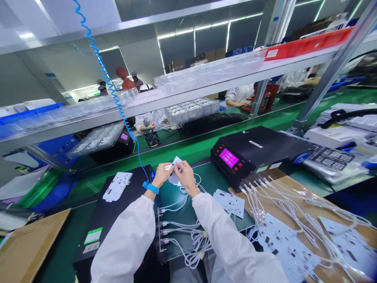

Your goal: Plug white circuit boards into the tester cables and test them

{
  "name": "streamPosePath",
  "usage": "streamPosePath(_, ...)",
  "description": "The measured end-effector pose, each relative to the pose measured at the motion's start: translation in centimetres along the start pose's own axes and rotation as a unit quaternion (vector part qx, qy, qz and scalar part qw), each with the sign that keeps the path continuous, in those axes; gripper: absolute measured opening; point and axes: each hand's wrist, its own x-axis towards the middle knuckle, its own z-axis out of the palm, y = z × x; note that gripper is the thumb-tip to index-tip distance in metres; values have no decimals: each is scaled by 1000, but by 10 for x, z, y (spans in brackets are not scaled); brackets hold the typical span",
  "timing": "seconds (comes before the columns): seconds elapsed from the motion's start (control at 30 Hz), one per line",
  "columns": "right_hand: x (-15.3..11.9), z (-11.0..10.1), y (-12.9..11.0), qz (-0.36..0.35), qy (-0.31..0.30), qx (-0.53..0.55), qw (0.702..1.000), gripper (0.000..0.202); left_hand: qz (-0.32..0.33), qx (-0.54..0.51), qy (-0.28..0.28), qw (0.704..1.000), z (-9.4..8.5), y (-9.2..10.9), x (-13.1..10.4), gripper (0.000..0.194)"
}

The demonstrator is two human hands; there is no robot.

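In front of me, both hands meet at a small white circuit board. My left hand, with a blue strap at its wrist, is closed on the board's left side. The fingers of my right hand are pinched together at the board's edge; what lies between them is hidden. Just below the right hand, a white cable loops over the green bench mat. Left of my hands, another white circuit board lies on a black box. More boards rest beside my right sleeve.
A black tester with a pink screen stands at right, with white cables running from its front. Several white boards lie on brown cardboard there. A coiled blue cord hangs from above. Co-workers sit beyond the shelf.
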Motion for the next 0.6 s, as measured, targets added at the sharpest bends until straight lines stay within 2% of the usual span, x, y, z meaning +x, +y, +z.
streamPosePath(0.6, 0, 4, -7, -57, -42, -137, 988, 29, 19, 41, 19, 999, -4, 9, -2, 24)
